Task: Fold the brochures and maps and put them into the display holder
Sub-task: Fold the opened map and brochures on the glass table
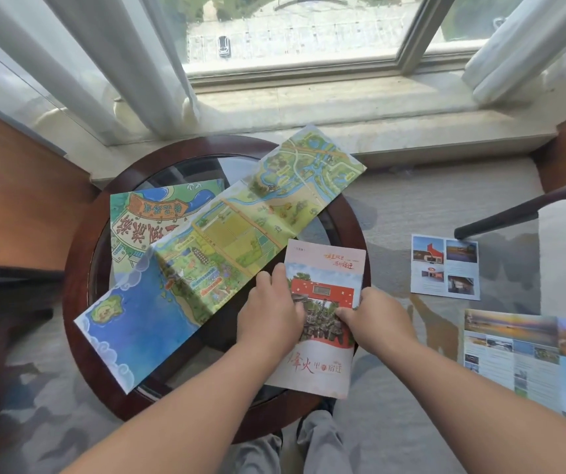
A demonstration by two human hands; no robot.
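Brochure [322, 316] with a red building on its cover lies at the near right edge of the round glass-topped table [79, 268], its long axis running near to far and leaning slightly right at the far end; its near end overhangs the rim; the large red title sits at the near end, reading upright to the person. Both hands press on its middle — the left hand [271, 309] with fingers flat along the left edge, the right hand [374, 316] pinching the right edge between thumb and fingers. Beside it the long illustrated map [220, 241] lies unfolded, stretching diagonally from near left to far right across the table and covering part of a second map [144, 213]; two photo leaflets — a small one [446, 266], a larger one [528, 357] — rest on the carpet to the right.
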